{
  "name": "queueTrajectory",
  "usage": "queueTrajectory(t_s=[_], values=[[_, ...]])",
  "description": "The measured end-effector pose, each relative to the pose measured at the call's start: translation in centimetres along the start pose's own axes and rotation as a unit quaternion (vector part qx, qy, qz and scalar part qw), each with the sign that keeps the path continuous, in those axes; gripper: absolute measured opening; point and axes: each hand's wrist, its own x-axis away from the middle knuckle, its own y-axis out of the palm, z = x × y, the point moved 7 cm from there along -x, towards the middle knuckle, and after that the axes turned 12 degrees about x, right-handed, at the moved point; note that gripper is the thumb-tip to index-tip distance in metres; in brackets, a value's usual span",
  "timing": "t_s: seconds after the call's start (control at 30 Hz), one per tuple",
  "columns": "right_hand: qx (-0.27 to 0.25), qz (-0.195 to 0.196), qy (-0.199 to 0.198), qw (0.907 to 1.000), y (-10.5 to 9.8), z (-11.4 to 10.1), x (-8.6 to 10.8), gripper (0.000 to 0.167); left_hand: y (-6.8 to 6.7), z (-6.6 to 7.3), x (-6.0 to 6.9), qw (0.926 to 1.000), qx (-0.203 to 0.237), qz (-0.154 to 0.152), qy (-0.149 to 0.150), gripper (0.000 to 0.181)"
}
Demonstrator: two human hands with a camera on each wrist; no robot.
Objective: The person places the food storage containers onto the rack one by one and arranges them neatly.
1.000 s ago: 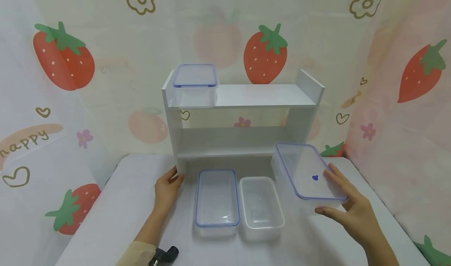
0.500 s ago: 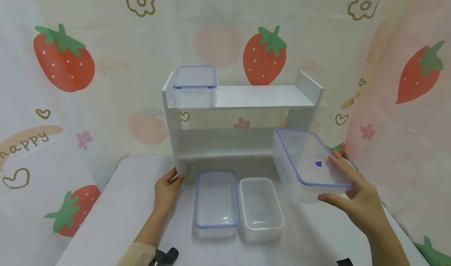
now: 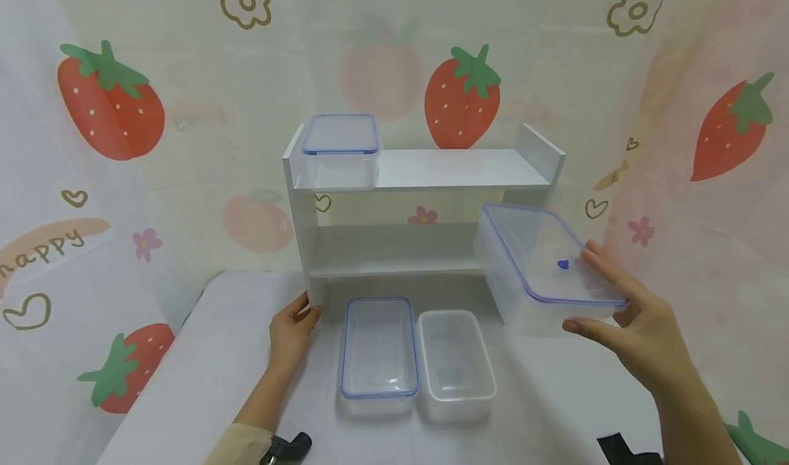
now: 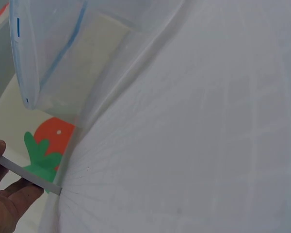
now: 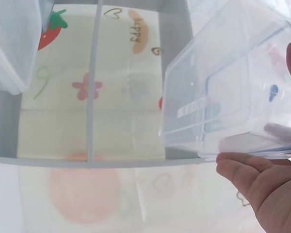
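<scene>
My right hand (image 3: 644, 328) grips the near right corner of a clear box with a blue-rimmed lid (image 3: 530, 253), fingers on the lid and thumb at the side. That box is held tilted off the table, in front of the right side of the white shelf (image 3: 394, 249). In the right wrist view the right hand (image 5: 271, 179) pinches the box (image 5: 233, 92) beside the shelf frame (image 5: 92, 97). My left hand (image 3: 291, 335) pinches the shelf's lower left side panel; in the left wrist view the left hand's fingers (image 4: 19, 194) lie on both sides of the panel's edge (image 4: 29, 177).
A blue-rimmed box (image 3: 379, 348) and a box with a whitish rim (image 3: 457, 362) stand side by side on the white table (image 3: 234, 355) before the shelf. Another blue-lidded box (image 3: 341, 151) stands at the top shelf's left end. A printed curtain (image 3: 197, 54) hangs behind.
My right hand has raised the held box and moved it slightly right, from near the bottom level to beside the middle shelf. My left hand has stayed on the panel.
</scene>
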Motion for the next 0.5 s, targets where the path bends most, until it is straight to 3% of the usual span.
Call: queueTrajectory(t_s=[0.23,0.5], values=[[-0.021,0.001,-0.01,0.9997,-0.7,-1.1,-0.7,0.095,0.0,0.0,-0.1,1.0,-0.002,0.004,-0.003,0.051],[-0.003,0.006,-0.014,0.9999,-1.3,-2.2,-1.5,0.093,0.0,0.0,0.0,1.0,0.001,0.001,-0.001,0.05]])
